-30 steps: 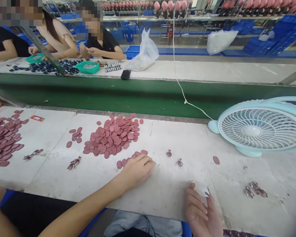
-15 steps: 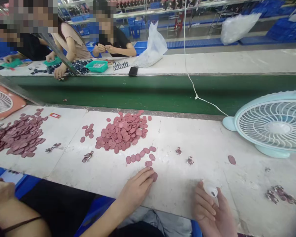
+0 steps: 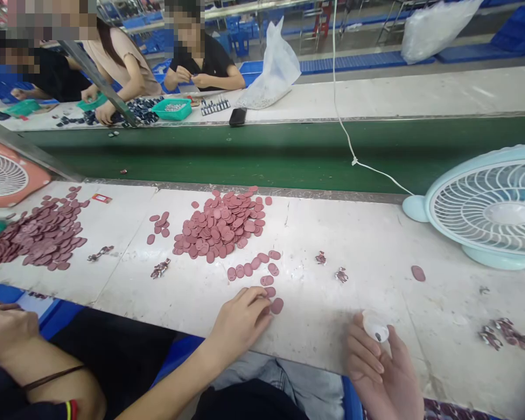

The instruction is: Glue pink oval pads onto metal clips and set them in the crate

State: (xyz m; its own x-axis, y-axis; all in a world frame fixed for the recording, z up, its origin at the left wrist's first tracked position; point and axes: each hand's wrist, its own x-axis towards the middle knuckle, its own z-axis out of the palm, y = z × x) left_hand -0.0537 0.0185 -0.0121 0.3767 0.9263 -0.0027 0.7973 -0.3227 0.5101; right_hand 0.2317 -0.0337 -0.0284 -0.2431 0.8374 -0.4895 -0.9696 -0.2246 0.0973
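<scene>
My left hand (image 3: 244,317) rests on the white table, its fingertips at a pink oval piece (image 3: 269,291); what they pinch, if anything, is hidden. Just beside the fingers lies another pink oval piece (image 3: 277,305). A curved row of similar pieces (image 3: 248,269) runs up and to the left, below a large heap of pink ovals (image 3: 221,224). My right hand (image 3: 378,356) is raised near the table's front edge, palm up, with a round white piece (image 3: 375,326) that has a dark spot held between thumb and fingers.
Small shiny clusters (image 3: 341,275) lie on the table (image 3: 315,315), with more (image 3: 507,335) at right. A light-blue fan (image 3: 503,213) stands at right, an orange fan (image 3: 4,175) at left. A neighbour's arm (image 3: 39,367) is at lower left. People sit beyond the green belt (image 3: 245,160).
The head view has shifted slightly, moving the scene up in the picture. My left fingers have drawn back a little, showing more of the nearest pink ovals. My right hand still holds the white piece.
</scene>
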